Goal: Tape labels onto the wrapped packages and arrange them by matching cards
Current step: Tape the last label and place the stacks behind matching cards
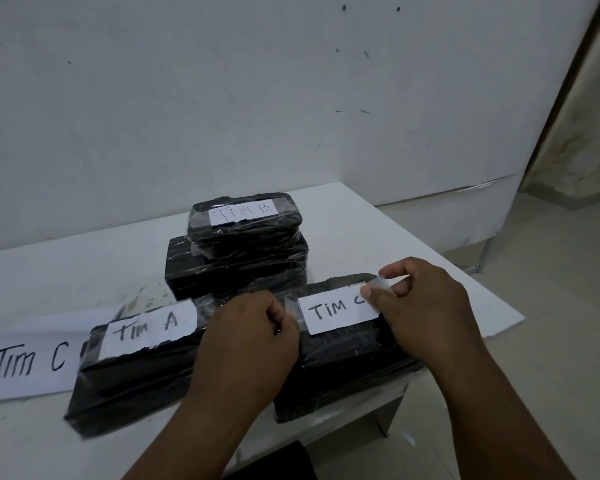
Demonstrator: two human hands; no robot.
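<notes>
The left hand (257,327) presses the left end of the label (336,311) on the near right package (343,355) and the right hand (420,303) pinches clear tape (381,283), which could crease or stick crooked if the label slips.

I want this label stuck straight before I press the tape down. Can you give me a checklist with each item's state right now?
1. Tim C label lies flat on its package: ok.
2. Right hand pinches the clear tape at the label's right end: ok.
3. Left hand holds the label's left end: ok.
4. Tape already stuck down: cannot tell.
5. Package sits beside the Tim C card: not ok.
</notes>
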